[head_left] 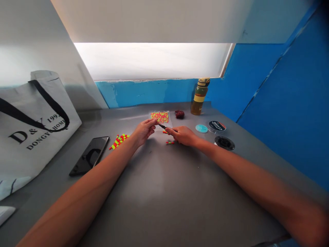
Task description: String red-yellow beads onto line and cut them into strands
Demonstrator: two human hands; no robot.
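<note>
Two hands at the worktop [164, 192]. Left hand [143, 132]: narrow grip, fingertips [155, 120] pinched at the lower left corner of the clear plastic bag [160, 117], can't tell if they hold anything else. Right hand [182, 134]: narrow grip holding one thin black tool [161, 126], tip pointing at the left fingertips, between the hands. The bag lies just past the hands on the worktop, full of many small neon yellow and red beads, too many to count. Two short yellow-and-red bead pieces [169, 142] lie near the right hand. One bundle of striped bead strips [119, 141] is left of the left hand. Also on the worktop: one dark red clump [179, 114], one bottle [199, 96], three round spools: one pale blue [201, 128], one with a black label [217, 126], one black [224, 143]. One black phone [89, 156] lies face up beside one white tote bag [33, 130].
</note>
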